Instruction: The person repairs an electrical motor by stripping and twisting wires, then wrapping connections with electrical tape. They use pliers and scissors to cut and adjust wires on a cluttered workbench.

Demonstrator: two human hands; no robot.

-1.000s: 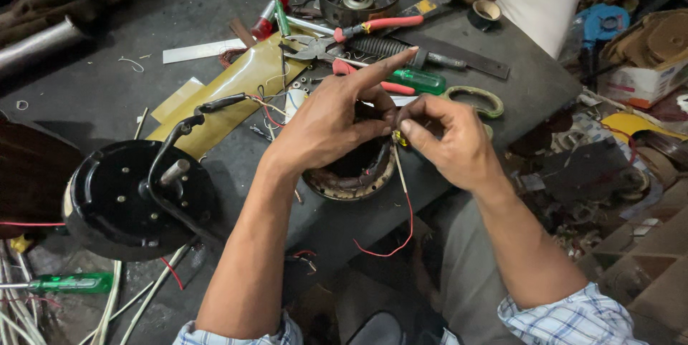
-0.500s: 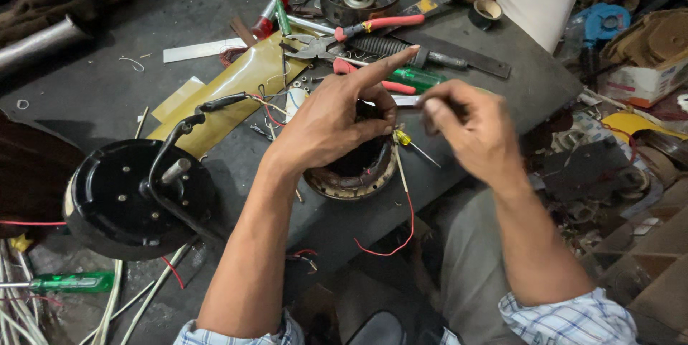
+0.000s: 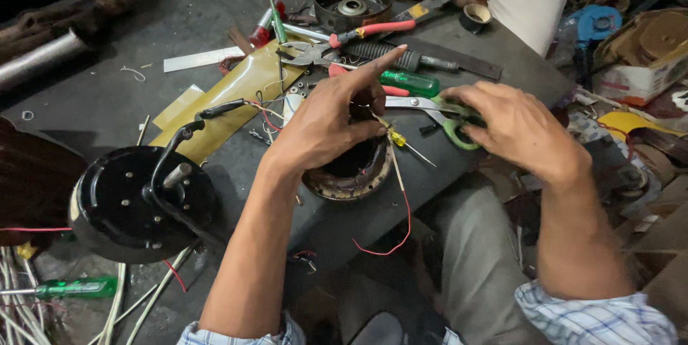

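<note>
My left hand (image 3: 326, 123) rests on a round motor stator with copper windings (image 3: 351, 169) and pinches a thin red and yellow wire (image 3: 398, 173) against it, index finger stretched out. The wire hangs down over the table's front edge. My right hand (image 3: 512, 126) lies to the right of the stator, fingers closing over the green handles of a pair of scissors (image 3: 441, 112) that lies on the dark table (image 3: 86, 101).
A black fan motor housing (image 3: 140, 202) stands at the left. Behind the stator lie red-handled pliers (image 3: 358, 33), a green screwdriver (image 3: 408, 81), a metal file (image 3: 444, 62), a round metal cap (image 3: 352, 1) and tape roll (image 3: 476, 15). Other people's hands show at the far edge.
My right hand has let go of the wire by the stator and moved right onto the scissors. My left hand stays on the stator.
</note>
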